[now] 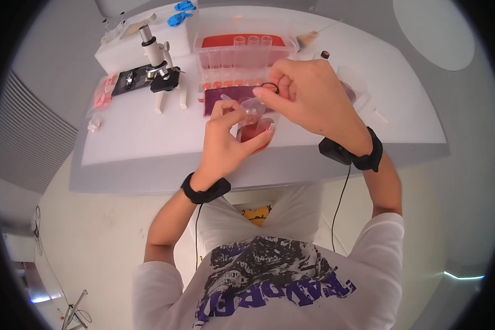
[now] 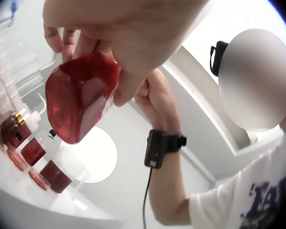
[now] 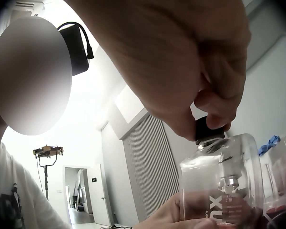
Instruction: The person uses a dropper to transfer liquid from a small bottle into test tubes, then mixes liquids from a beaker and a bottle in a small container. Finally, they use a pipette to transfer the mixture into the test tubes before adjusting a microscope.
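My left hand (image 1: 220, 129) grips a clear bottle (image 1: 250, 132) with red liquid in its lower part. From below, in the left wrist view, the red bottle base (image 2: 69, 107) shows with fingers wrapped around its side. White printed letters run along the clear wall of the bottle (image 3: 219, 191) in the right wrist view. My right hand (image 1: 313, 96) is above and to the right of it, thumb and fingers pinching a small black cap (image 3: 205, 130). The cap is right at the bottle's mouth in that view.
A white microscope (image 1: 158, 60) stands back left. Behind the hands are a clear tub (image 1: 245, 58) with test tubes (image 1: 253, 41), small orange-red containers in a row, and a purple mat (image 1: 214, 102). Blue gloves (image 1: 179, 20) lie on a white box (image 1: 126, 47).
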Demonstrator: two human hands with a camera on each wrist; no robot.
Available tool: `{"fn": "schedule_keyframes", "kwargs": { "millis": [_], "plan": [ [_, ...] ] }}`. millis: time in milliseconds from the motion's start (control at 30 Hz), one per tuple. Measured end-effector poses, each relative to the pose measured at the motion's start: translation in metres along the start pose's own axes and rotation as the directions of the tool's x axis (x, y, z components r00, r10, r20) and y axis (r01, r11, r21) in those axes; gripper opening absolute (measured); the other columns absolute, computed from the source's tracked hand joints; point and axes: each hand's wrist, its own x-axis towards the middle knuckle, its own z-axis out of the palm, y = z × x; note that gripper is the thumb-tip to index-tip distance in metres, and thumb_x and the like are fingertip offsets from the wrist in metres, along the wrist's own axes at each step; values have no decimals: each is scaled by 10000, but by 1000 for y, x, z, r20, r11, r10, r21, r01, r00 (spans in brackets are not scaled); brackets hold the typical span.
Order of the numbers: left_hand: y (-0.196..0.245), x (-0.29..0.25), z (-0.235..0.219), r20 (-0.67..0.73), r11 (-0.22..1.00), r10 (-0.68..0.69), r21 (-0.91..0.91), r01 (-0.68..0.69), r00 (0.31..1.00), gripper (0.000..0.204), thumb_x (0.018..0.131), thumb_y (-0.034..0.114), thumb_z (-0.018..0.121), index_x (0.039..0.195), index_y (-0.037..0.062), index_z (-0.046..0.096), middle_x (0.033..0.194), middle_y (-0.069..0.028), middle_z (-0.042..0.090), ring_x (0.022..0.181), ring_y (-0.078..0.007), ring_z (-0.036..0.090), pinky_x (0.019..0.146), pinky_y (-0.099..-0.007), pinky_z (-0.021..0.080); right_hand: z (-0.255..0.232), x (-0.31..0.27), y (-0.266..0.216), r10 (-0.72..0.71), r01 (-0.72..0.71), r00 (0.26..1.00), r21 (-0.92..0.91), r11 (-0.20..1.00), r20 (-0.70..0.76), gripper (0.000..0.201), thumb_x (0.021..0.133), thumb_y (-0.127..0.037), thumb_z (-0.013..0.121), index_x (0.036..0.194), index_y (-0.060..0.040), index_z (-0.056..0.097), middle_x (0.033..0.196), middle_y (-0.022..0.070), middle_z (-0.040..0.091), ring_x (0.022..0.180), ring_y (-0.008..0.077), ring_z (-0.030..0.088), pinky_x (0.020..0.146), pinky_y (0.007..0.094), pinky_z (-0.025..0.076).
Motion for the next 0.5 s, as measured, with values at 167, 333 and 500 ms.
{"fn": "schedule_keyframes", "kwargs": {
  "millis": [167,333,500],
  "plan": [
    [-18,-11,-24,205,953,-59,-279,116,977,469,809,226,1000,1193,15,831,1087,-111,698,1119,-252,634,991,-391,537,4,7,-1,-260,237,955,163,958,140,231,940,-221,780,1005,0,765,859,122,733,727,294,680,710,415,562],
    [-21,-17,-40,174,991,-57,-113,78,983,406,817,171,981,1149,10,813,1124,-96,720,1141,-254,643,1010,-391,525,20,9,2,-327,331,944,134,934,-52,242,947,-257,785,1052,-38,774,896,98,712,808,295,701,765,436,562],
    [-15,-22,-40,167,996,-79,-20,84,983,384,833,151,965,1149,14,795,1114,-83,730,1146,-255,647,1015,-390,519,14,12,4,-58,69,905,-12,998,421,233,934,-237,796,1013,-27,732,919,102,697,838,287,689,767,444,532]
  ]
}}
